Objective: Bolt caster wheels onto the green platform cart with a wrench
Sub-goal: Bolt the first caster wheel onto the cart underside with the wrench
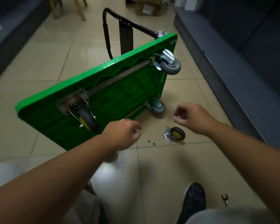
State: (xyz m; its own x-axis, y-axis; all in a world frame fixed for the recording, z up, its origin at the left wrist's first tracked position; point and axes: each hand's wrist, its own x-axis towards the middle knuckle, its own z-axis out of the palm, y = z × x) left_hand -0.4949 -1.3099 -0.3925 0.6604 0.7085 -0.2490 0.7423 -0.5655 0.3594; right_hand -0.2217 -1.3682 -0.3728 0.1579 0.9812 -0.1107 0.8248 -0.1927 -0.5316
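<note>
**A:** How far along are we with the green platform cart (113,94)?

**B:** It lies tipped on its long edge, underside toward us, just beyond our left hand (123,135). We count three wheels mounted. A black-and-yellow caster (85,118) sits just up and left of that hand, and two grey casters (170,64) are at the far end, beyond our right hand (194,117). We cannot tell whether their bolts are fully tight.

**A:** And the fourth?

**B:** The loose caster (174,135) lies on the floor between our hands, a little below the right one and apart from the cart. So we judge that the near lower corner is what is left.

**A:** What are our hands doing?

**B:** Our right thumb and fingers pinch a small shiny part (176,117); we cannot say whether it is a nut or a washer. Our left fingers are curled, but blur hides whether they hold anything. Two small rings (151,142) lie on the tile just right of the left hand.

**A:** The wrench?

**B:** The wrench (225,199) lies untouched on the floor, well back from our right hand, near our shoe (194,201). We reckon seating the plate, threading and tightening are all left for this last wheel.
</note>
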